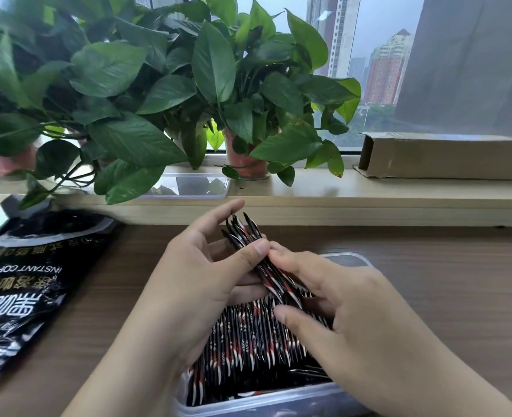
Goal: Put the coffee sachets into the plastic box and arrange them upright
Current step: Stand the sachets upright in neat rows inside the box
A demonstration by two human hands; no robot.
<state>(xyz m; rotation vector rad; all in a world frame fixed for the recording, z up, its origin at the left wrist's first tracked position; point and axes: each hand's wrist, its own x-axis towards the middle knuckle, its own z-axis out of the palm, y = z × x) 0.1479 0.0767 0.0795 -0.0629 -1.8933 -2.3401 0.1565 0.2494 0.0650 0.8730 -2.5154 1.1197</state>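
Observation:
A clear plastic box [248, 403] stands on the wooden table in front of me. Inside it, several black, red and white coffee sachets [242, 341] stand on edge in a row. Above the box my left hand [197, 284] grips a bundle of sachets [245, 233], thumb on top and fingers behind, the bundle's far ends fanning out. My right hand [348, 320] holds the near end of the same bundle with fingertips and thumb and covers the right part of the box.
A large black instant coffee bag [23, 284] lies open on the table at left. A clear plastic lid [194, 186] rests on the windowsill under potted plants [242, 164]. A cardboard box [447, 158] lies on the sill at right.

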